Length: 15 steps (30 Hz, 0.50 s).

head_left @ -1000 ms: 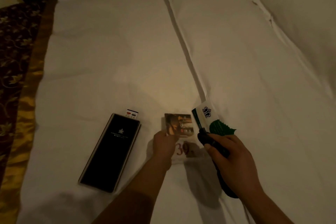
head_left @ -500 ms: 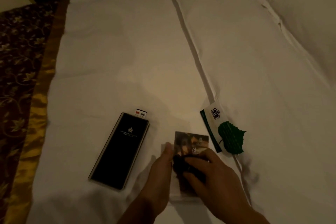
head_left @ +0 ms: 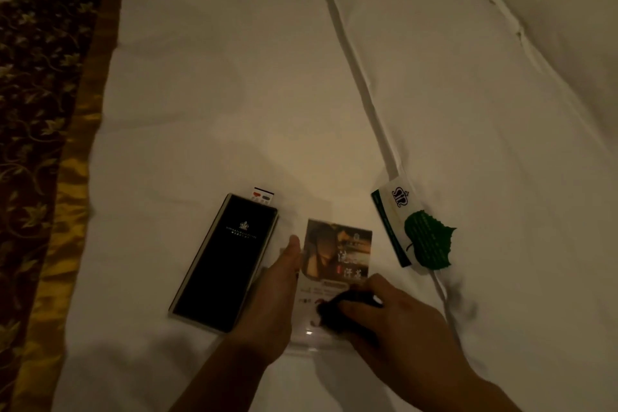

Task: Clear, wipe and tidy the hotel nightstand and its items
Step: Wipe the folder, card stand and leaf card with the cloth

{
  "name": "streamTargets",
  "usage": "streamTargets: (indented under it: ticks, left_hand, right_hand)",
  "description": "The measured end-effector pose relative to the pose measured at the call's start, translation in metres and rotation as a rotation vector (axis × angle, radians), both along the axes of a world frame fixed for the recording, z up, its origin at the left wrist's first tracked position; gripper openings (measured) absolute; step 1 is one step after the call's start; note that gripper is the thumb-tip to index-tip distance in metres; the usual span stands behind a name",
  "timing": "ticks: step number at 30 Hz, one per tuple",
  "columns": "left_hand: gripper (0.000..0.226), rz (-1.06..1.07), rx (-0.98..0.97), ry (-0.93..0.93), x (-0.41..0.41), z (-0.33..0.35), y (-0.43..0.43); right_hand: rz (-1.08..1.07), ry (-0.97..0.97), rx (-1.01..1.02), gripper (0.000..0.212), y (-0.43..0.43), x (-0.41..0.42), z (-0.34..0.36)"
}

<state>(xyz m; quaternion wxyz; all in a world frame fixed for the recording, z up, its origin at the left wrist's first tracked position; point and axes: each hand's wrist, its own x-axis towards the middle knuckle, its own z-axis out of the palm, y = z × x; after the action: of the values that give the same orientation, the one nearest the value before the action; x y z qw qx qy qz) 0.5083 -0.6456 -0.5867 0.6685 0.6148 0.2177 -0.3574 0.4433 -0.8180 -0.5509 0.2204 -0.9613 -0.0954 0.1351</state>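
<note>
A clear acrylic display stand [head_left: 337,251] holding a printed card is seen lying flat on the white bed sheet [head_left: 217,94], toward 6 o'clock in the view. Its left edge is steadied by the left hand [head_left: 277,291], whose fingers are laid straight along that edge with the tips pointing to 12 o'clock; whether the thumb is tucked beneath cannot be told. A dark cloth [head_left: 337,309] is gripped in the curled fingers of the right hand [head_left: 398,328] and is pressed onto the lower part of the card, at the stand's 5 o'clock corner. At the stand's 9 o'clock, just beside the left hand, a long black folder [head_left: 227,264] with a pale crest is laid at a slant, its top tilted toward 1 o'clock; a small white card [head_left: 263,194] with red and blue marks is seen sticking out from its top end. At the stand's 2 o'clock, apart from it, a white-and-green crested card [head_left: 394,211] is laid, with a green leaf-shaped tag [head_left: 428,241] overlapping its lower right part. Both are placed against the folded edge of the white duvet [head_left: 485,110], which runs from 12 o'clock down toward 5 o'clock. A white pillow [head_left: 568,10] is seen at 1 o'clock, and a brown-and-gold patterned bed runner [head_left: 36,110] is spread along the 9 o'clock edge.
</note>
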Motion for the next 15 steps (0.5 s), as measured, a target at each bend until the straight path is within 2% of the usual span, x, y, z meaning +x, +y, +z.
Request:
streamTargets:
  ticks: [2,4,7,9,13,15]
  left_hand:
    - [0.062,-0.003,0.027,-0.012,0.0,-0.001,-0.001]
    - [0.059,0.003,0.056,-0.014,-0.001,-0.004,-0.002]
    - [0.06,-0.044,0.02,0.008,-0.003,-0.004,-0.004]
    - [0.061,-0.071,0.004,0.033,-0.003,-0.004,-0.004]
    - [0.059,-0.019,-0.03,0.035,-0.001,-0.006,-0.003]
    - [0.057,-0.009,-0.02,0.044,0.001,-0.008,-0.003]
  right_hand:
    - [-0.082,-0.033,-0.083,0.028,-0.009,0.001,0.003]
    - [-0.076,-0.064,-0.094,0.027,-0.008,0.001,0.003]
    - [0.084,0.075,0.093,0.034,0.011,-0.002,0.001]
    - [0.088,0.112,0.132,0.035,0.016,-0.001,-0.004]
    - [-0.074,-0.032,-0.118,0.031,-0.005,0.015,-0.003]
    - [-0.195,-0.114,-0.144,0.027,-0.009,0.021,0.001]
